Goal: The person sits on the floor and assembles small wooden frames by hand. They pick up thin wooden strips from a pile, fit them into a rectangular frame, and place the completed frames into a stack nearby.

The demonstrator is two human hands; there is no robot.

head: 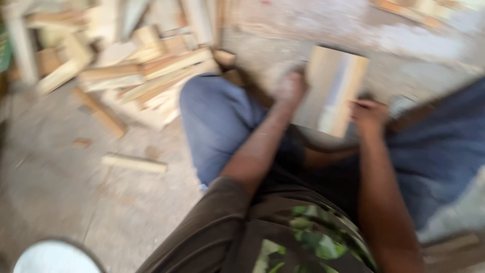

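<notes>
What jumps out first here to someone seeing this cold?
The pale wooden board at centre right, held up between the left hand and the right hand, above the person's blue-clad knees. Next, the heap of cut wood offcuts on the dusty floor at upper left, with a loose stick lying apart below it. The whole frame is motion-blurred.

both bare arms reach away from the body, forearms running from near to far. the left hand (289,87) sits farther out, fingers curled shut in a grip. the right hand (369,117) sits nearer and to the right, fingers also curled closed. motion blur hides the fingertips.
</notes>
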